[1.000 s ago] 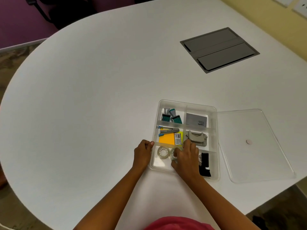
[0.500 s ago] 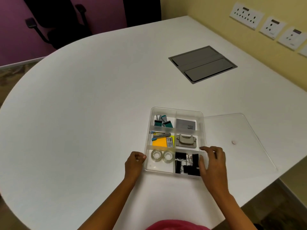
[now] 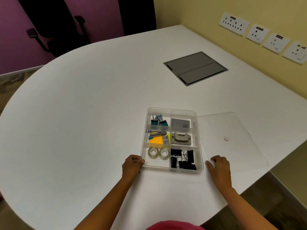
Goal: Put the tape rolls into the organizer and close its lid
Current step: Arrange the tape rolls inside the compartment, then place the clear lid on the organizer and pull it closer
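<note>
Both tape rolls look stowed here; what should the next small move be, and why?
Probably the right hand should grip the clear lid, still flat on the table beside the organizer. Both tape rolls already lie in the near-left compartment, and the left hand steadies the corner.

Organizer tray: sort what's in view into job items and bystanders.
Job: two tape rolls, organizer, clear lid, left hand, right hand.

Bystanders: binder clips, sticky notes, stapler, hole punch, grey card, table hatch, wall sockets.

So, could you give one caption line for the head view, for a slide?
Two tape rolls lie in the open organizer; left hand grips its corner, right hand rests on the clear lid beside it.
</note>
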